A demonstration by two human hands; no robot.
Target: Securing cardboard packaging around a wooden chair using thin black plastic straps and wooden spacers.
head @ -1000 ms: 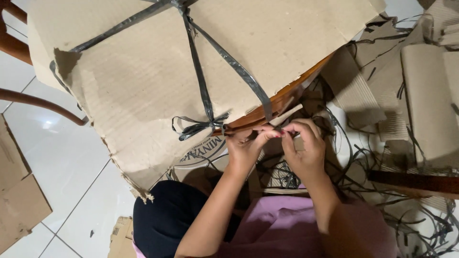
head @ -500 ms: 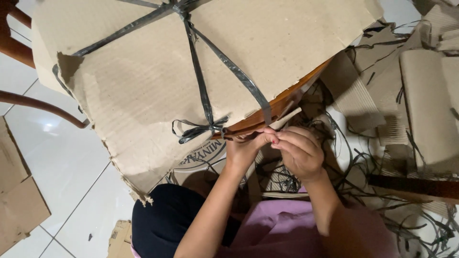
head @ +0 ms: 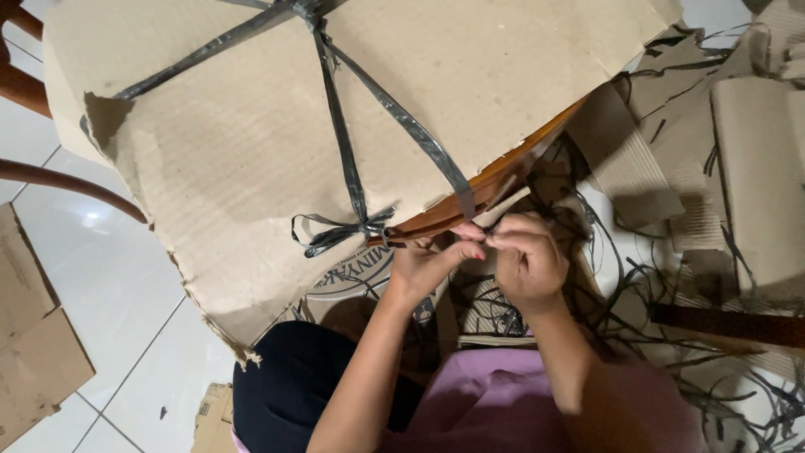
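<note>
A large sheet of brown cardboard [head: 251, 134] wraps a wooden piece of furniture, bound by dark plastic straps [head: 394, 117] that cross at the top and end in a bow knot [head: 344, 231]. My left hand [head: 428, 264] and my right hand [head: 524, 260] meet fingertip to fingertip just below the cardboard's lower edge, pinching a thin dark strap end [head: 485, 243] between them. The curved orange-brown wooden rim [head: 470, 197] shows right above my hands.
Loose cardboard pieces [head: 746, 168] and tangled dark strap offcuts [head: 654, 310] lie on the white tiled floor to the right. A flat cardboard sheet [head: 33, 335] lies at the left. Curved wooden chair parts [head: 59, 180] stand at the upper left.
My hands have stayed together at the cardboard's lower edge, shifting slightly right and down, the fingers working the strap end. The view has moved a little closer.
</note>
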